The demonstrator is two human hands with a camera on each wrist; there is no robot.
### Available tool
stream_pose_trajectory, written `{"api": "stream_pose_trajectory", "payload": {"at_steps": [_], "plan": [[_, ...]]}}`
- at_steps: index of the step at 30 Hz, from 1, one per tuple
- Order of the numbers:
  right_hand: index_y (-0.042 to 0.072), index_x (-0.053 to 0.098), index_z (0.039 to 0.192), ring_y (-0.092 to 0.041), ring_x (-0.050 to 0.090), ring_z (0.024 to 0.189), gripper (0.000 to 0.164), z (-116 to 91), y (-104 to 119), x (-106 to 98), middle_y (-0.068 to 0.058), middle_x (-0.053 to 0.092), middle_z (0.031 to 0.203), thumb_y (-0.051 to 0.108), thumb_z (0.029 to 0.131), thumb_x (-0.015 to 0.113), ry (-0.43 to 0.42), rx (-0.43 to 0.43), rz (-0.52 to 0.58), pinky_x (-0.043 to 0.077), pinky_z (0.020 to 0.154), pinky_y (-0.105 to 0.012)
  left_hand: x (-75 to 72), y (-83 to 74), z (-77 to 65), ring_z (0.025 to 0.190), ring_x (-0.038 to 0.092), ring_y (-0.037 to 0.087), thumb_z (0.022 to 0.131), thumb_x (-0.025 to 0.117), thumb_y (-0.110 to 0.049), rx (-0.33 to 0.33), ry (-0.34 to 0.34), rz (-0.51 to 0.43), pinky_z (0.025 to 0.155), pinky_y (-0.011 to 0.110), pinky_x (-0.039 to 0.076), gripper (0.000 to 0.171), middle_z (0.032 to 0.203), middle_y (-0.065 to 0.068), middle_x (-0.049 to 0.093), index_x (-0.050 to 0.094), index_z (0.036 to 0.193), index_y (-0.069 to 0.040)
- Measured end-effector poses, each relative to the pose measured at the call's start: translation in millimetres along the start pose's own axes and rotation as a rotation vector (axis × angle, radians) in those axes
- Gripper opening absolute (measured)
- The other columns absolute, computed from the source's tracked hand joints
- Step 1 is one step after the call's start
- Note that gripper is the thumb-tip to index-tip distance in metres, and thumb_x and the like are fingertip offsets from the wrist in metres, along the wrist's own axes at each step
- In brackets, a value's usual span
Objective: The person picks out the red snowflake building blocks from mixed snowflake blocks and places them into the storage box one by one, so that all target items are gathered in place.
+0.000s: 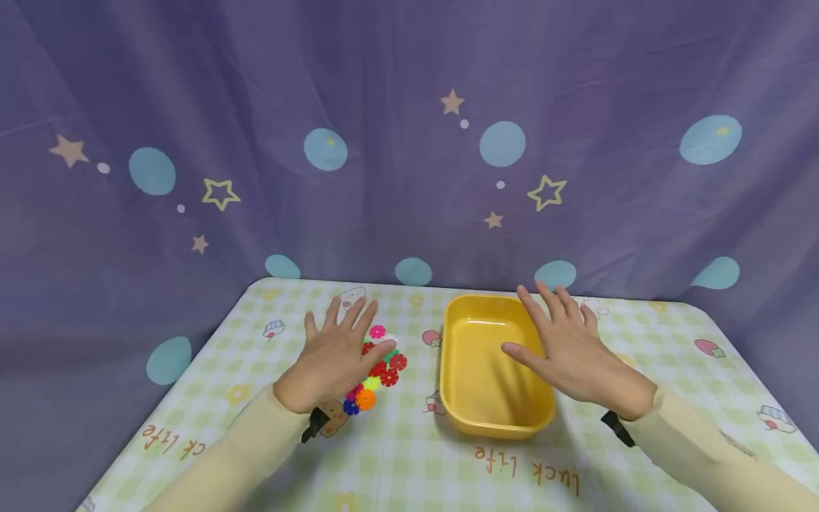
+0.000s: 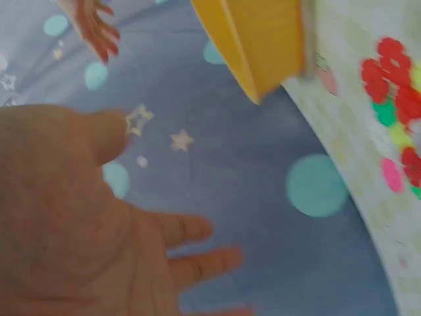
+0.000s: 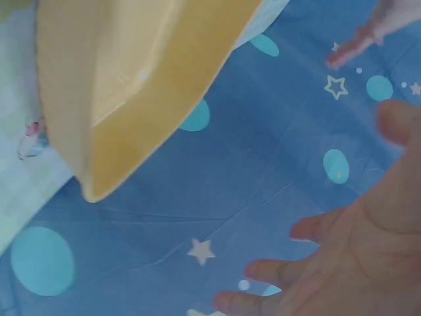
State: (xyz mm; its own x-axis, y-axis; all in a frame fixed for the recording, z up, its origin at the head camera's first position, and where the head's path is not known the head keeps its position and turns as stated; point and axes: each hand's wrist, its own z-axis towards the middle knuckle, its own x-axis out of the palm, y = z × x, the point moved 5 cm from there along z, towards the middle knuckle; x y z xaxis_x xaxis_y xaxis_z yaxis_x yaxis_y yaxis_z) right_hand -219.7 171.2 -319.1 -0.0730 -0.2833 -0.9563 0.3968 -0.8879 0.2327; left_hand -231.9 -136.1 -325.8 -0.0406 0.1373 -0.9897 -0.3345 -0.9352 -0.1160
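Observation:
Fingers spread and holding nothing, my left hand [image 1: 335,355] hovers beside a small heap of colourful flower-shaped plastic pieces [image 1: 389,377], overlapping part of it in the head view. The heap mixes red, orange, blue, pink, green and yellow pieces, also seen as red pieces [image 2: 393,60] in the left wrist view. My right hand [image 1: 569,348], likewise spread and holding nothing, overlaps the right side of a yellow rectangular tub [image 1: 470,370]. In the right wrist view the tub's wall [image 3: 131,158] lies away from the fingers. Only the tub's bare bottom shows inside it.
A pale green checked tablecloth [image 1: 397,469] with printed cartoons and lettering covers the table. Behind it hangs a purple-blue curtain [image 1: 384,213] with stars and balloon shapes. Dark straps [image 1: 313,425] sit at both wrists, over cream sleeves.

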Motion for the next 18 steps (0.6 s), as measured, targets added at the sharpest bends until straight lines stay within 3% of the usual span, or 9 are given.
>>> {"api": "stream_pose_trajectory", "payload": {"at_steps": [2,4,7,12,18], "plan": [[0.009,0.021,0.151,-0.049,0.011,0.134,0.08,-3.1,-4.4,3.1,-0.024,0.019,0.15,0.055,0.092,0.051,-0.005,-0.011,-0.011,0.008,0.098,-0.068,8.0,9.8,2.1,0.126,0.031,0.039,0.092,0.051,-0.054,0.014,0.047,0.019,0.094,0.061,0.023,0.069,0.14,0.014,0.041,0.037,0.146,-0.012],[0.004,0.032,0.145,-0.049,0.022,0.129,0.071,-7.3,-10.3,7.9,-0.025,0.033,0.142,0.041,0.092,0.06,-0.008,-0.02,-0.032,0.015,0.096,-0.066,19.8,20.1,6.6,0.109,0.04,0.034,0.089,0.062,-0.043,0.028,0.092,0.029,0.083,0.051,0.032,0.061,0.123,0.011,0.05,0.047,0.139,-0.011],[0.0,0.044,0.137,-0.045,0.036,0.116,0.061,-12.1,-21.0,18.0,-0.022,0.048,0.128,0.028,0.089,0.067,0.003,-0.009,-0.047,0.029,0.087,-0.061,42.9,33.8,16.4,0.095,0.041,0.027,0.086,0.07,-0.033,0.046,0.14,0.003,0.074,0.044,0.034,0.049,0.107,0.007,0.052,0.057,0.128,-0.011],[-0.005,0.048,0.133,-0.039,0.049,0.1,0.055,-15.4,-34.4,38.5,-0.018,0.056,0.115,0.021,0.088,0.067,0.058,0.012,-0.005,0.04,0.078,-0.054,78.2,45.4,31.9,0.092,0.042,0.024,0.08,0.075,-0.033,0.083,0.16,-0.061,0.076,0.043,0.034,0.045,0.1,0.002,0.053,0.063,0.119,-0.014],[-0.011,0.048,0.13,-0.033,0.055,0.095,0.051,-18.0,-38.8,49.7,-0.017,0.059,0.11,0.015,0.089,0.066,0.038,-0.017,0.049,0.044,0.082,-0.049,89.3,42.9,40.4,0.083,0.041,0.018,0.078,0.078,-0.032,0.102,0.127,-0.1,0.072,0.039,0.029,0.027,0.087,-0.005,0.053,0.066,0.096,-0.015]]}}
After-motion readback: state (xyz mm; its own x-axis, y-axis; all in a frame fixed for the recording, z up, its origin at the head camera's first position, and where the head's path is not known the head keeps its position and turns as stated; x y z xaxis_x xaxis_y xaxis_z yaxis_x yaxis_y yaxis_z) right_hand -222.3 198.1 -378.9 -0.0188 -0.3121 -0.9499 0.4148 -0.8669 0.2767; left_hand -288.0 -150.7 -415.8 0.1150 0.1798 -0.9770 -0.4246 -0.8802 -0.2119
